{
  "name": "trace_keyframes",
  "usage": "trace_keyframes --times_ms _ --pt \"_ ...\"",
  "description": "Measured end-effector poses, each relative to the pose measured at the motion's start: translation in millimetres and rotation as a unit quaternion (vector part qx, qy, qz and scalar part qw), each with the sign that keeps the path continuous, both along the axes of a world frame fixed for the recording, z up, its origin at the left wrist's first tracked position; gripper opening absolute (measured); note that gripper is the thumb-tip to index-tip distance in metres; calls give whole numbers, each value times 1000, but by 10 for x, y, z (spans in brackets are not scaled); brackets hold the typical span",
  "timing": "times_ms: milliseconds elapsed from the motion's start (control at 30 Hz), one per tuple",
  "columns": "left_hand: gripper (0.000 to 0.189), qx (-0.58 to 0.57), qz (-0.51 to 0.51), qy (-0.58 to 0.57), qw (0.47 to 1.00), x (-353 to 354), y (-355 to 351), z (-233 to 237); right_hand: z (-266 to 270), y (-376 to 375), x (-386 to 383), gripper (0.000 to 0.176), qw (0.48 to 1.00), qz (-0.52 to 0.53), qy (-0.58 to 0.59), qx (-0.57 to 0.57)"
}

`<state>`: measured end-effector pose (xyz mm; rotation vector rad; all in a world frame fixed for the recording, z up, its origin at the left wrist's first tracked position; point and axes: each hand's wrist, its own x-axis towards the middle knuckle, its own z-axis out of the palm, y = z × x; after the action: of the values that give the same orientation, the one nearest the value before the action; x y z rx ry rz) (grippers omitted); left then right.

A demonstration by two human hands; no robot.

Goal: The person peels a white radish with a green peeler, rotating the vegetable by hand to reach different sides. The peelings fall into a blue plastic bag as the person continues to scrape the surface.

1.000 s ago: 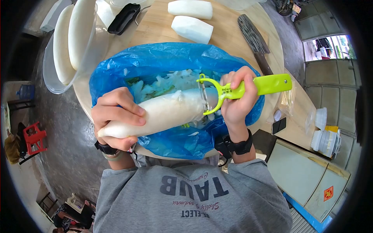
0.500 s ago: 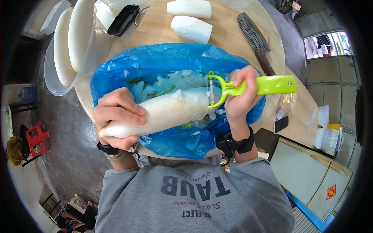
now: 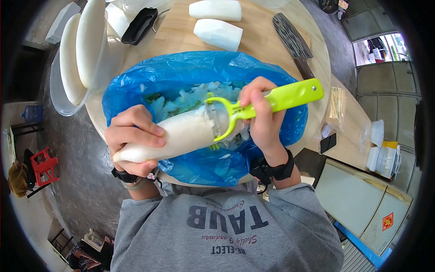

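Observation:
A long white daikon radish (image 3: 183,135) lies tilted over the blue plastic bag (image 3: 190,65). My left hand (image 3: 134,138) is closed around its narrow end. In my right hand (image 3: 265,113) is a lime-green Y-shaped peeler (image 3: 290,96), gripped near its neck, with its blade across the daikon's upper side towards the thicker end. That end is partly hidden behind the peeler and my right hand. White and some green peelings (image 3: 195,96) fill the opened bag beneath.
Two peeled daikon pieces (image 3: 218,34) rest on a wooden board (image 3: 174,34) at the back. A cleaver (image 3: 292,38) lies at the right. Whole daikons (image 3: 72,61) stand in a clear tub (image 3: 59,93) at the left. A phone (image 3: 327,143) and skewers (image 3: 336,103) are on the right.
My right hand has drawn the peeler leftward along the daikon, from near its thick end towards my left hand. My left hand keeps its hold, shifted slightly left.

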<state>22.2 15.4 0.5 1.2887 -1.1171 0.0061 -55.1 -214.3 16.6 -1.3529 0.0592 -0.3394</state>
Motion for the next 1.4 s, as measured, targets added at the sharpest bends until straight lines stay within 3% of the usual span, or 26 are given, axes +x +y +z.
trace_keyframes --times_ms 100,133,233,400,500,633,800,933,1067,1233,1300,1400 --pt "34 3 3 2 1000 -6 5 10 -165 -127 53 17 991 -104 -74 31" --pt "34 4 4 2 1000 -5 3 12 -186 -156 38 20 985 -118 -58 114" --pt "33 1 2 4 1000 -7 3 10 -148 -164 35 22 979 -61 -99 169" --pt "33 0 -2 2 1000 -6 -1 8 -82 -34 -1 24 997 7 13 76" --pt "33 0 -5 0 1000 -2 5 10 -59 -4 5 23 998 27 12 62" --pt "33 4 -2 0 1000 -1 7 11 -152 -91 47 19 993 -93 -65 -44" --pt "33 5 -2 2 1000 -8 6 18 -162 -90 32 19 983 -75 -105 132" --pt "33 7 -3 -2 1000 -8 11 20 -152 -3 -31 18 986 13 -134 99" --pt "33 12 4 1 1000 -9 14 25 -138 59 -49 16 978 42 -189 -75" --pt "33 12 9 8 1000 -14 7 35 -231 -74 -27 19 983 -58 -168 -40" --pt "33 10 12 11 1000 -22 4 26 -234 -93 1 20 975 -63 -190 96" --pt "33 7 14 10 1000 -23 1 26 -154 -54 -44 21 973 -20 -198 114"
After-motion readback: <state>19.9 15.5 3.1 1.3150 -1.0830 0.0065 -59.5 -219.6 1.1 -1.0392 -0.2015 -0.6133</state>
